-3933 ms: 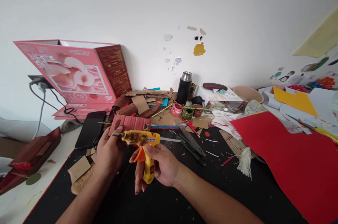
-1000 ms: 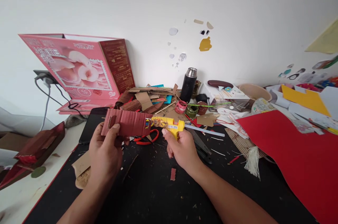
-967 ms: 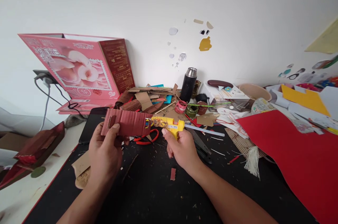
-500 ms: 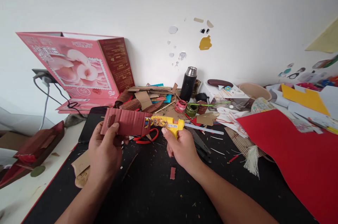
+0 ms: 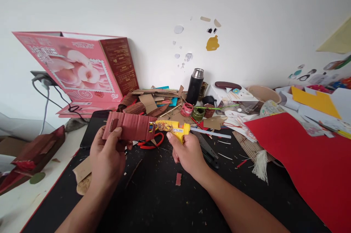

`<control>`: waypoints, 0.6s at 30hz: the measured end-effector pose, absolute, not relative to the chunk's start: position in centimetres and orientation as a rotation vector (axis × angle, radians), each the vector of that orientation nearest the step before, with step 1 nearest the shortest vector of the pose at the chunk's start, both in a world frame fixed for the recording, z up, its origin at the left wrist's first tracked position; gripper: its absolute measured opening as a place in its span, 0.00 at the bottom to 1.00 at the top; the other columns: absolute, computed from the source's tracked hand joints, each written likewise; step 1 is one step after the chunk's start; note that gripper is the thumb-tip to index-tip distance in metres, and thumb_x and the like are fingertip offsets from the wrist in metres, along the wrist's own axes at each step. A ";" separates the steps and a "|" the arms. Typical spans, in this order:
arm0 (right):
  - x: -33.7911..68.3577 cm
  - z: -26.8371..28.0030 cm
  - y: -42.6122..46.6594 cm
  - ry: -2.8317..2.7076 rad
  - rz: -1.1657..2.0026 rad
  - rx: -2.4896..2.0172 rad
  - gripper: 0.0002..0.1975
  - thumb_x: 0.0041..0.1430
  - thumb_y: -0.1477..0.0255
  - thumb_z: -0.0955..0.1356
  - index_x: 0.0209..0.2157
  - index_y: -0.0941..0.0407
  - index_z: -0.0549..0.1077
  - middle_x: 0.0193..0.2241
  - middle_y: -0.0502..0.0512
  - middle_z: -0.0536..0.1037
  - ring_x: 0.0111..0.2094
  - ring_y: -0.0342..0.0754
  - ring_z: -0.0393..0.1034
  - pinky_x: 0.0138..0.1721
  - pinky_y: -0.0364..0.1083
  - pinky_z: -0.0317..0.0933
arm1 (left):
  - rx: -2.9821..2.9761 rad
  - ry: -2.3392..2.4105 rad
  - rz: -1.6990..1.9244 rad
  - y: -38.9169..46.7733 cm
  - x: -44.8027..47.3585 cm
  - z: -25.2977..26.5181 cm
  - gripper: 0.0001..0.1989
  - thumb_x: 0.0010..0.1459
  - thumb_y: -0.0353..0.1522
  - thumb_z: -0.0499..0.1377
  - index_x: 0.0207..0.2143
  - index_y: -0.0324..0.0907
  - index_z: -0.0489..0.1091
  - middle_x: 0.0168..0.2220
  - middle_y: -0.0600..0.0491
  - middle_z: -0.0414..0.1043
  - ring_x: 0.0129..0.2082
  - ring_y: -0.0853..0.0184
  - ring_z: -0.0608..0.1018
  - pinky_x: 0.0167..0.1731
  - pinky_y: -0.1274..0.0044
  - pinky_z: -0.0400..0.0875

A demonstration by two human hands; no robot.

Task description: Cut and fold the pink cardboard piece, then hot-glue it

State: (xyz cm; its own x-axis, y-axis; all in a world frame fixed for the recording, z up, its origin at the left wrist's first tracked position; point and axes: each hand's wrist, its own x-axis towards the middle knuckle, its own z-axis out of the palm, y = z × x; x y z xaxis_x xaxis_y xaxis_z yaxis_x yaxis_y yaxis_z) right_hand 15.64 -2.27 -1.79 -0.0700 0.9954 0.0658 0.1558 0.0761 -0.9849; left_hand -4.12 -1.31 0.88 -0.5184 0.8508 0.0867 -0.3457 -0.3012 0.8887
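My left hand grips the left end of a reddish-brown piece of corrugated cardboard, thumb in front and fingers behind it. A small strip of the same colour stands on its face by my thumb. In my right hand is a yellow glue gun, smeared with brown residue, its nozzle at the cardboard's right edge. A clear glue stick sticks out of its back. Beneath the cardboard lie scissors with red handles, partly hidden. A small reddish cardboard scrap lies on the black tabletop.
A pink box leans at the back left. Behind my hands are cardboard scraps, a black thermos and paint jars. Red sheet material covers the right side. A saw-like blade lies beside my right hand.
The whole view has shifted slightly. Both hands keep hold of the cardboard and the glue gun, with the nozzle still at the right edge.
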 end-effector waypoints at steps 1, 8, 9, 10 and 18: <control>15.6 -1.8 -2.3 -1.406 1.121 -1.238 0.31 0.66 0.46 0.67 0.16 0.51 0.62 0.09 0.47 0.64 0.12 0.42 0.61 0.18 0.42 0.57 | 0.730 1.110 1.910 -1.3 -4.1 0.9 0.16 0.43 0.34 0.72 0.32 0.44 0.70 0.27 0.60 0.68 0.19 0.73 0.69 0.14 0.80 0.64; 15.7 -1.6 -2.3 -1.389 1.145 -1.239 0.31 0.65 0.45 0.67 0.17 0.51 0.62 0.09 0.46 0.63 0.12 0.42 0.60 0.18 0.42 0.57 | 0.718 1.107 1.922 -1.3 -4.0 0.9 0.15 0.44 0.34 0.72 0.32 0.44 0.70 0.27 0.60 0.69 0.19 0.73 0.69 0.15 0.80 0.64; 15.7 -1.7 -2.3 -1.392 1.141 -1.239 0.31 0.65 0.45 0.67 0.17 0.51 0.62 0.09 0.46 0.63 0.12 0.42 0.61 0.18 0.42 0.57 | 0.714 1.103 1.923 -1.3 -4.0 0.9 0.15 0.43 0.34 0.72 0.33 0.44 0.70 0.27 0.60 0.69 0.19 0.73 0.69 0.16 0.80 0.64; 15.7 -1.7 -2.3 -1.395 1.136 -1.240 0.31 0.66 0.45 0.67 0.17 0.51 0.62 0.09 0.46 0.63 0.12 0.42 0.61 0.18 0.42 0.57 | 0.711 1.099 1.927 -1.3 -4.1 0.8 0.16 0.43 0.34 0.72 0.33 0.44 0.71 0.27 0.60 0.70 0.19 0.73 0.69 0.16 0.80 0.64; 15.7 -1.4 -2.3 -1.415 1.131 -1.250 0.32 0.66 0.46 0.67 0.15 0.50 0.61 0.09 0.47 0.63 0.12 0.42 0.61 0.18 0.42 0.57 | 0.726 1.098 1.939 -1.2 -4.0 0.9 0.17 0.42 0.35 0.73 0.33 0.44 0.71 0.25 0.61 0.68 0.20 0.73 0.68 0.17 0.81 0.64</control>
State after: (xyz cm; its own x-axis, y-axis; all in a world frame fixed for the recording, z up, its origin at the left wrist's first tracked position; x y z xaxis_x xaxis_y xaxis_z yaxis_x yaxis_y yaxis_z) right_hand 15.68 -2.32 -1.39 -0.0768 0.9955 0.0552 0.1654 0.0673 -0.9839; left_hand -4.01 -1.23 0.85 -0.5350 0.8389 0.1002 -0.3458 -0.3256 0.8800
